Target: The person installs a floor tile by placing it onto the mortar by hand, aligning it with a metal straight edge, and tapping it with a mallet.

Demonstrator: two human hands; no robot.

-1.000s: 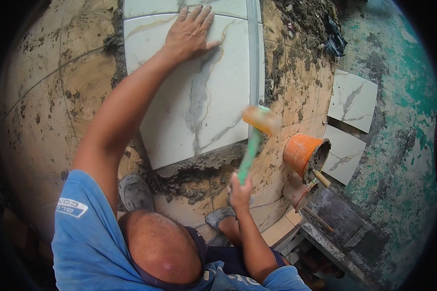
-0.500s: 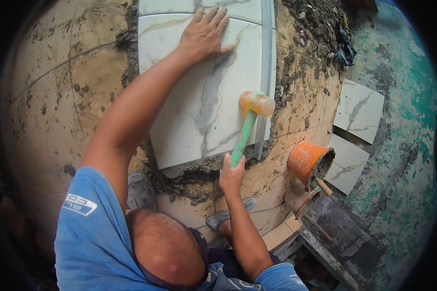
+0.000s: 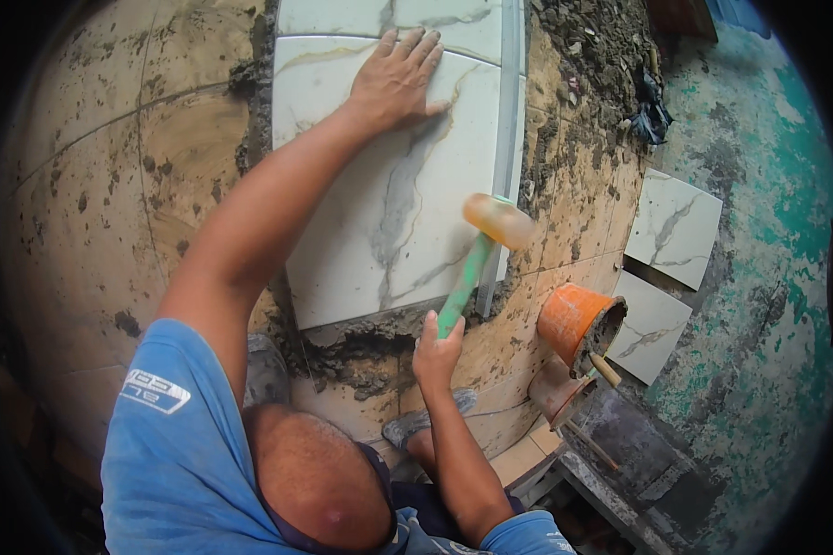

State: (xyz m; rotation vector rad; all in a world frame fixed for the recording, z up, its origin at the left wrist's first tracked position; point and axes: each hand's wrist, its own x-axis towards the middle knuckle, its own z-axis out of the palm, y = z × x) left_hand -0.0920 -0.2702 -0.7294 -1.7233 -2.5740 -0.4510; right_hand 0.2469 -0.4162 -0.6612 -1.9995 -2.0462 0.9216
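My left hand (image 3: 396, 83) lies flat with fingers spread on a large white marble-look tile (image 3: 342, 245), close to the joint with the tile beyond it. In my right hand (image 3: 437, 356) is the green handle of a rubber mallet (image 3: 466, 283). Its pale orange head, slightly blurred, is over the tile's right side, by a long metal straightedge (image 3: 508, 120). Whether the head touches anything I cannot tell. Grey mortar (image 3: 361, 359) shows along the tile's near edge.
Older beige tiles (image 3: 74, 240) spattered with mortar cover the left. On the right are an orange bucket (image 3: 570, 319), a second dirty bucket (image 3: 551, 393) and two loose marble-look pieces (image 3: 676, 227). Rubble (image 3: 588, 74) and a black plastic bag (image 3: 651, 120) lie at the far right.
The mallet head has swung a little to the right and blurs now. My left hand stays on the same spot of the tile. The whole view has shifted slightly.
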